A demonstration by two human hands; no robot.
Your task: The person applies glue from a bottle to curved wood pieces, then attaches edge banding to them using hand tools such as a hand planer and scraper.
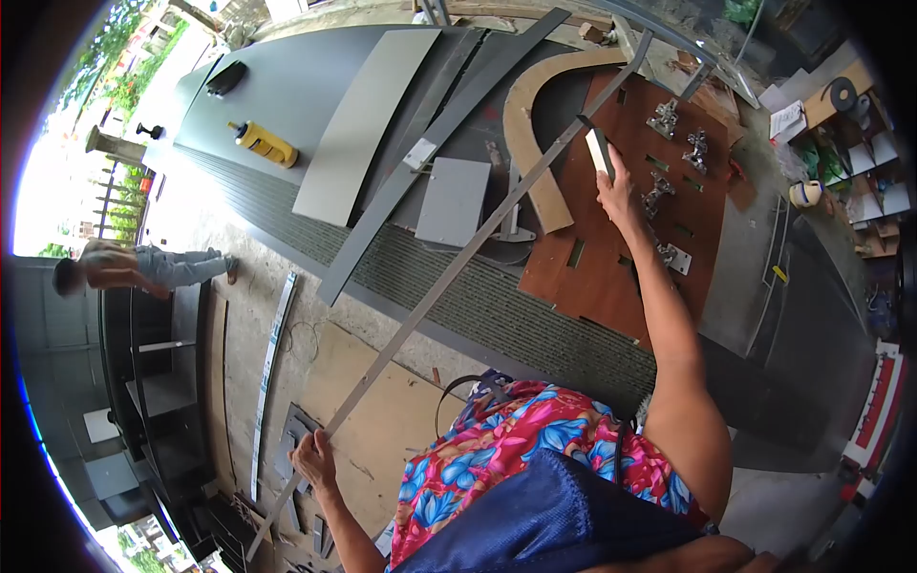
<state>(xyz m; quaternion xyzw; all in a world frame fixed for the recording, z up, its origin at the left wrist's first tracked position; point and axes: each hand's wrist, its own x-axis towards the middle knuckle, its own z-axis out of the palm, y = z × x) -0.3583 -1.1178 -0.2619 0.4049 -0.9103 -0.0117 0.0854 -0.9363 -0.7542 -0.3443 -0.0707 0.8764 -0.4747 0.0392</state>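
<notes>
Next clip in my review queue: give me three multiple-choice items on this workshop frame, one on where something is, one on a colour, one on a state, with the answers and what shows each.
1. Where does the yellow tool lie?
A. on the grey panel at the upper left
B. on the brown board
C. on the floor

2. What colour is the board that carries the metal hinges?
A. white
B. reddish brown
C. green

3. What is the left hand doing with the long metal strip?
A. hanging clear of it
B. closed in a grip on its near end
C. resting flat on the bench

Answers:
1 A, it sits on the dark grey sheet.
2 B, the surface under the hinges is reddish brown.
3 B, fingers wrap the strip's end, while the right hand holds a small pale block.
</notes>
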